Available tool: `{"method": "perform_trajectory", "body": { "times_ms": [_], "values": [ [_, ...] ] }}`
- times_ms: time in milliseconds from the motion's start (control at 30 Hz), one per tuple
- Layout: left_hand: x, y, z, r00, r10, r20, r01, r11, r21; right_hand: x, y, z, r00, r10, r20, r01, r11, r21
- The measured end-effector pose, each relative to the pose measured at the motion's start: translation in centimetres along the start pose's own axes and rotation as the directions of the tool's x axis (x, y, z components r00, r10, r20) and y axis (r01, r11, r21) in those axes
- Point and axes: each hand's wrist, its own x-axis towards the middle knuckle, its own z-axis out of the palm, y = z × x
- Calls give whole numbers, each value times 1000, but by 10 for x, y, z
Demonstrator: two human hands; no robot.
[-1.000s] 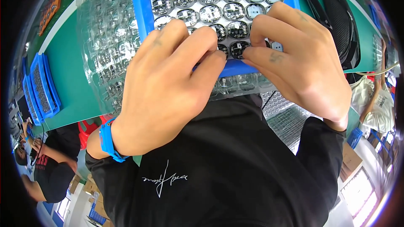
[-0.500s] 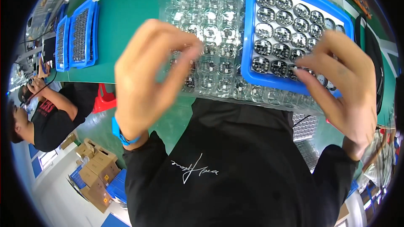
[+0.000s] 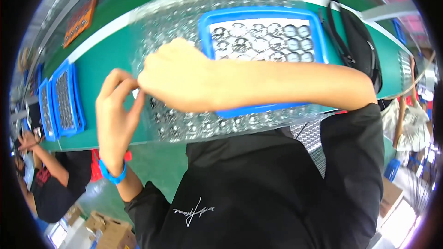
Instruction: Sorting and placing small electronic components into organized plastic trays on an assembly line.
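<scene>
My left hand (image 3: 114, 117), with a blue band at the wrist, is pinched at the left edge of the clear plastic blister tray (image 3: 203, 131). A small bright bit shows at its fingertips, too small to name. Meeting those fingertips is my right hand (image 3: 177, 76), curled closed and blurred, its fingertips mostly hidden. My right forearm crosses over a blue tray (image 3: 260, 11) that rests on the blister tray. Rows of small round circuit boards (image 3: 259, 44) lie on white in the blue tray. More dark round pieces sit in the blister pockets near its left and front edges.
Blue trays (image 3: 67, 99) filled with parts stand at the left of the green table (image 3: 117, 50). A black bag (image 3: 360, 41) lies at the right. Orange panels (image 3: 80, 20) rest farther back. A person (image 3: 53, 180) works at the far left; another person's arm (image 3: 402, 110) shows at the right.
My right hand has left the blue tray and swung left across it to my left hand. My left hand has moved left and down in view. The view has shifted and turned.
</scene>
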Motion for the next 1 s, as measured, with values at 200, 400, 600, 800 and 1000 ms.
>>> {"method": "perform_trajectory", "body": {
  "times_ms": [200,400,600,800,1000],
  "values": [
    [60,46,-7,982,137,-129,-153,981,-123,-75,49,-101,984,-40,-176,45,999,28],
    [139,78,53,865,466,-186,-502,804,-319,-176,103,-159,976,183,-116,-195,975,-106],
    [155,107,90,869,490,-66,-478,800,-361,-203,114,-139,975,198,-103,-202,979,-37],
    [152,122,99,865,502,-19,-491,836,-244,-209,116,-135,989,85,-120,-100,987,-125],
    [148,129,100,868,497,3,-491,859,-144,-202,114,-139,997,36,-69,-47,983,-175]
  ]
}}
